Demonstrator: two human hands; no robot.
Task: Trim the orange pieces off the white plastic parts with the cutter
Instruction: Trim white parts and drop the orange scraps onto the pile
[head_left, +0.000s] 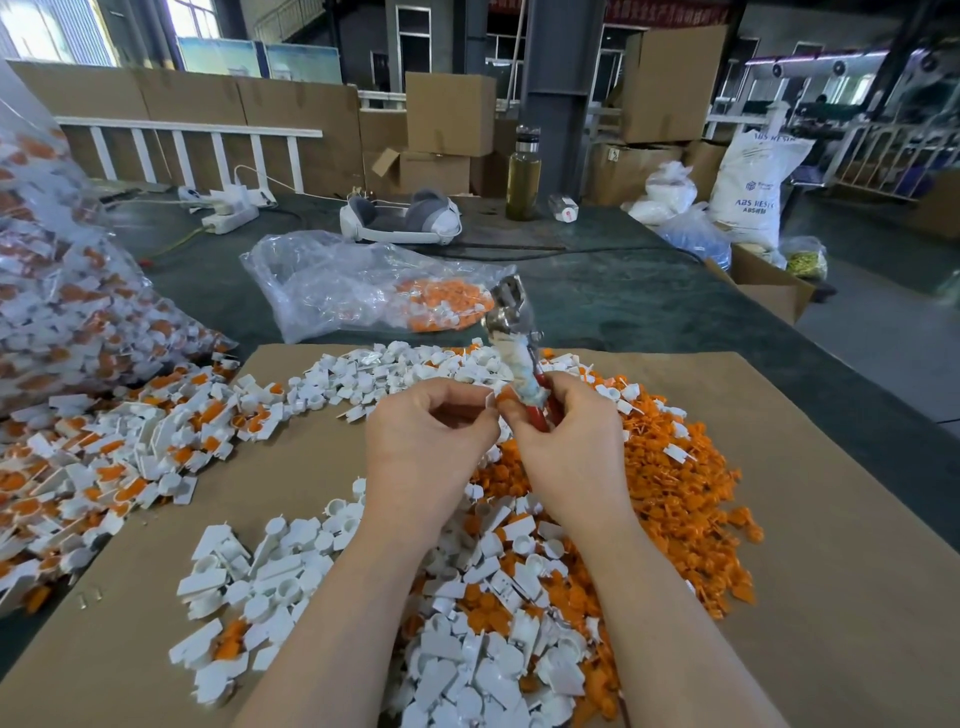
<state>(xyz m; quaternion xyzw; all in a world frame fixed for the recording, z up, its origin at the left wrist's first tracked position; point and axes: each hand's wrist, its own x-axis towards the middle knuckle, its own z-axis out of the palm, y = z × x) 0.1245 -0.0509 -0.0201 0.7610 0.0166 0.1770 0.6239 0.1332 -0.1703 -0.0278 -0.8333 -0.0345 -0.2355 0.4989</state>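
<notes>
Hands: my left hand (431, 431) pinches one small white-and-orange part (497, 402) at its fingertips; my right hand (566, 441) is curled round the red handles of the cutter (519, 358), whose metal head points up and away, clear of the part. I cannot tell whether the jaws are parted. The part sits between both hands, just beside the cutter's wrapped handle, above the cardboard sheet (831, 519) on the tabletop (649, 291).

Risks, as I judge them: the cutter head is not yet at the joint, so swinging it round could nip a left fingertip; a small pinch may let the part slip into the sorted heaps.

Counts: one cutter, one part in hand, two hands. Loose pieces too many to count: an untrimmed heap (104, 457) at left, white heaps (270, 582), an orange heap (675, 467). Two plastic bags: one at left (62, 270), one behind (363, 286).
</notes>
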